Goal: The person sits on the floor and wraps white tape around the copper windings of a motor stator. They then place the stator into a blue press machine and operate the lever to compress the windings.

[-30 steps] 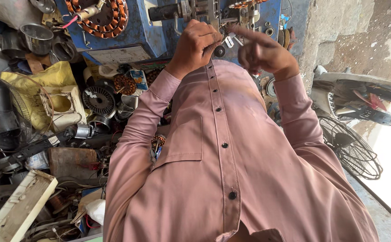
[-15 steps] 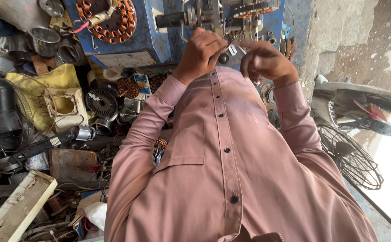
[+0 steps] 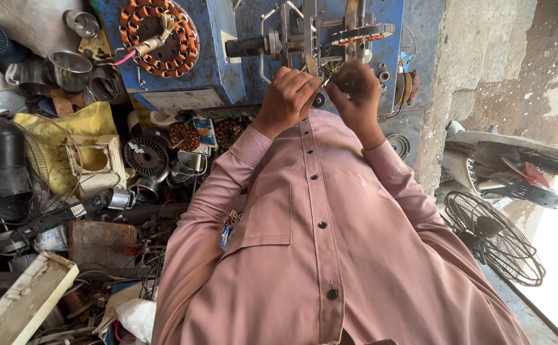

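Both hands (image 3: 324, 96) meet before the winding machine (image 3: 304, 38) — stator (image 3: 159, 35) to their left.

Blue winding machine (image 3: 228, 57), paint scuffed, with a pale label plate low on its front. Stator (image 3: 159, 29) on it: copper-orange coils ringed around a dark core, pink lead wire trailing off. Pink shirt (image 3: 330, 255) with a row of dark buttons down the placket. Yellow sack (image 3: 55, 128) at the side, dusty. Black fan motor housing (image 3: 1, 160). Black wire fan guard (image 3: 493, 236). Grey concrete wall (image 3: 483, 57), blotched brown. Off-white long casing (image 3: 23, 300) in the corner.
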